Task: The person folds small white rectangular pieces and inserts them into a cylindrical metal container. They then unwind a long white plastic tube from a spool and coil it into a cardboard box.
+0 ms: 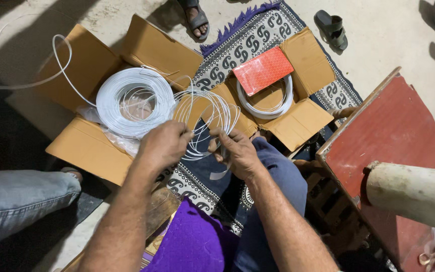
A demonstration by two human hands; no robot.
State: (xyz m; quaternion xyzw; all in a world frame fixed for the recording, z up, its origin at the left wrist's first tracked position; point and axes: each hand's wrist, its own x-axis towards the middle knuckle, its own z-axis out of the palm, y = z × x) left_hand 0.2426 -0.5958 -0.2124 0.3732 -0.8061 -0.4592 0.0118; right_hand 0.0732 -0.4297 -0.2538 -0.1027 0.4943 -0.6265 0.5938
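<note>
Gripping a small wire coil point(208, 121) over the patterned rug point(258, 38), left hand point(163, 146) and right hand point(236, 151) both closed on its strands, big white wire spool point(134, 102) in the open cardboard box point(89, 65) just beside

Small white wire loops point(208, 121) gripped by left hand point(163, 145) and right hand point(236, 152) | large coil point(134, 102) seated in open cardboard box point(87, 146)

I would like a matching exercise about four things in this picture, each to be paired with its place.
Things:
1. large white wire coil
2. flat red packet
3. small loose wire loops
4. black sandal

Places:
A. on the bare floor beyond the rug
B. in the left open cardboard box
C. across the right open cardboard box
D. between the left hand and right hand

Pairs: 1-B, 2-C, 3-D, 4-A
</note>
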